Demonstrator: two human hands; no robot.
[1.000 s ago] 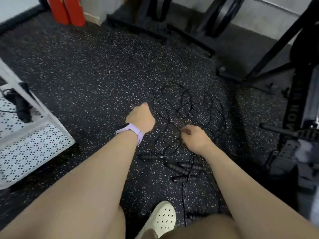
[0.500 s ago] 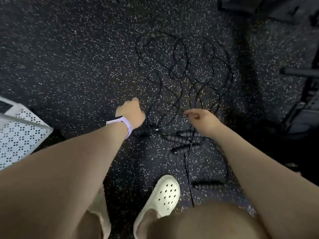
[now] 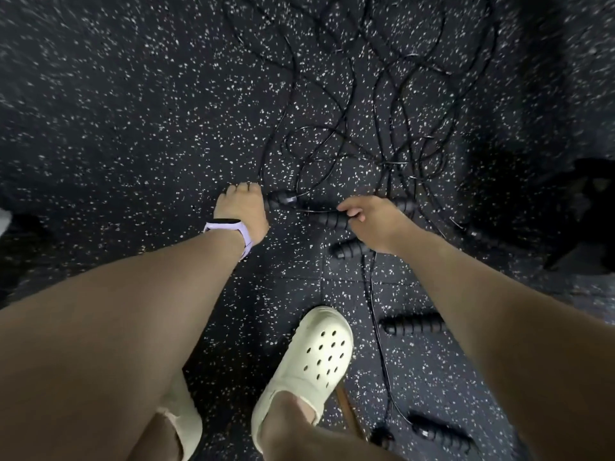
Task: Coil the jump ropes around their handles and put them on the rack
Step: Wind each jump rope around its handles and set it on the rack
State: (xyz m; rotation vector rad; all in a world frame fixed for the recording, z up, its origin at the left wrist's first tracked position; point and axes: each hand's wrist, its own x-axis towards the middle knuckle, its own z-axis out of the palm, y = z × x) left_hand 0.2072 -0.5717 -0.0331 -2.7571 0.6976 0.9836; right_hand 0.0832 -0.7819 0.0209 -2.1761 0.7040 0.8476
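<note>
While both arms reach down to the speckled floor point(image 3: 116, 128), the ropes point(image 3: 376, 104) lie there in a black tangle, none coiled. Left hand point(image 3: 241, 211): knuckles up, fingers bent down beside a ribbed handle point(image 3: 281, 200); whether it grasps that handle cannot be told. Lilac watch point(image 3: 233, 227) on the left wrist. Right hand point(image 3: 372, 221): fingers curled round a second handle point(image 3: 331, 220), holding it low over the floor. Third handle point(image 3: 349, 249) just below the right hand, partly hidden by the wrist. Fourth handle point(image 3: 412, 324) near the right forearm; fifth handle point(image 3: 442, 435) at the lower edge. One cord point(image 3: 379, 344) runs down between them. Two cream clogs point(image 3: 309, 371) stand close to the handles. Dark equipment point(image 3: 585, 214) at far right, unclear.
</note>
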